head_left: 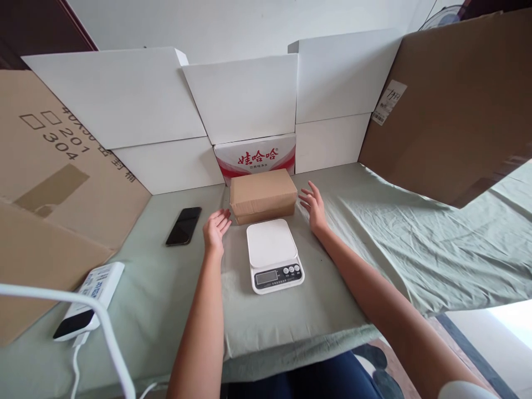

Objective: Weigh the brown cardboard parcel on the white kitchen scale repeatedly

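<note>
Fingers of the left hand (214,230) are released and a little curled; those of the right hand (316,210) are also released and spread apart, so neither hand grasps anything. Between them, at the centre of the frame, sits the brown box (262,194), with one hand just beside each end; whether the fingertips touch it, I cannot tell. Just below it is the white scale (272,246). Left of centre lies the black phone (183,226), and at lower left the white device (102,282), all on green cloth (158,299).
</note>
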Demonstrator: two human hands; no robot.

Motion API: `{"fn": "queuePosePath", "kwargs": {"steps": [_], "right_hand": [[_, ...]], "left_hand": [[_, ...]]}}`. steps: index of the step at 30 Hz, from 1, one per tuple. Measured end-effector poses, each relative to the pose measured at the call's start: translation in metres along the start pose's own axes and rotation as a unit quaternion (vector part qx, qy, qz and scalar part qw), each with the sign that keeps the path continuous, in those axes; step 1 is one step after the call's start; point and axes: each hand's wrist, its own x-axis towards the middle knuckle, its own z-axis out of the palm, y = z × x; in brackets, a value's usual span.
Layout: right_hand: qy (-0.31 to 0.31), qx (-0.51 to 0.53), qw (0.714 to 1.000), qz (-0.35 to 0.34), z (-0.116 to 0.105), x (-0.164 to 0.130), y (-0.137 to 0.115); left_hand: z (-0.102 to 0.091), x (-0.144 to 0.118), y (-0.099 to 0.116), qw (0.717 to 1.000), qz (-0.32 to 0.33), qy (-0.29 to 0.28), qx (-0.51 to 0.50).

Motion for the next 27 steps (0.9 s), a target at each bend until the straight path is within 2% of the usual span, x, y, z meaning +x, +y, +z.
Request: {"fn": "queuePosePath", "kwargs": {"steps": [5,11,16,19,23,27], "right_hand": [[-0.076,-0.029,0.996,-0.024,0.013,-0.013,0.0],[-0.112,-0.043,0.992,-0.029,0.02,-0.017,-0.003],[-0.149,-0.04,0.985,-0.079,0.025,-0.018,-0.003],[-0.146,-0.034,0.983,-0.107,0.023,-0.018,-0.003],[-0.104,-0.063,0.976,-0.179,0.017,-0.021,-0.009],[-0.082,-0.072,0.97,-0.217,0.011,-0.04,-0.022]], "left_hand": [[0.009,-0.003,-0.009,0.998,-0.002,-0.043,0.042],[0.016,-0.006,-0.023,0.992,0.049,-0.083,0.076],[0.017,-0.004,-0.027,0.987,0.088,-0.101,0.088],[0.015,-0.008,-0.024,0.98,0.122,-0.112,0.112],[0.011,-0.024,-0.013,0.96,0.163,-0.16,0.162],[0.006,-0.049,-0.001,0.948,0.193,-0.172,0.184]]}}
